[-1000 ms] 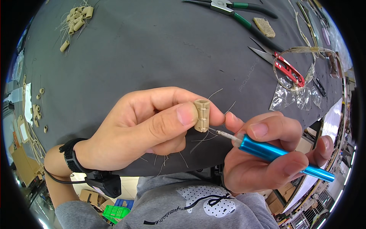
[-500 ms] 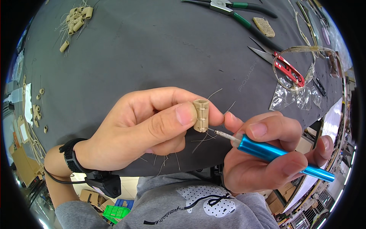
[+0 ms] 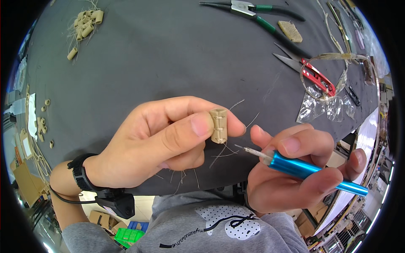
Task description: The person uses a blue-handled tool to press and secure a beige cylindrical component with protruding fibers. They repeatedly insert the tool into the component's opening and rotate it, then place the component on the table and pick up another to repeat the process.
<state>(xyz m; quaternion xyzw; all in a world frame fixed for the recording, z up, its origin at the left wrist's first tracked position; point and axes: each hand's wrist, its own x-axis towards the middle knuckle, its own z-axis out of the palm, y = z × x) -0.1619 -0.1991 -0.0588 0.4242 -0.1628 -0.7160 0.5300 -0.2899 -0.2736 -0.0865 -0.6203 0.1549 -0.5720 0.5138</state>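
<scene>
Between its thumb and forefinger, my left hand grips a small beige tube, held roughly upright with its hollow end up. Stitches run down the tube's side, and thin thread ends trail from below it. In my right hand lies a blue metallic handled needle tool, thumb and fingers closed around its handle. Its fine tip points left toward the tube's lower end, with a small gap between them. More thread ends stick out under my left fingers.
Several beige tubes with threads lie in a heap at the far left; small tube pieces sit by the left edge. Green-handled pliers, a tan block, red thread snips and clear plastic film lie at the right.
The tool's tip has drawn back slightly to the right, away from the tube. My left hand with the tube has shifted a little left, and the right forefinger is now apart from it.
</scene>
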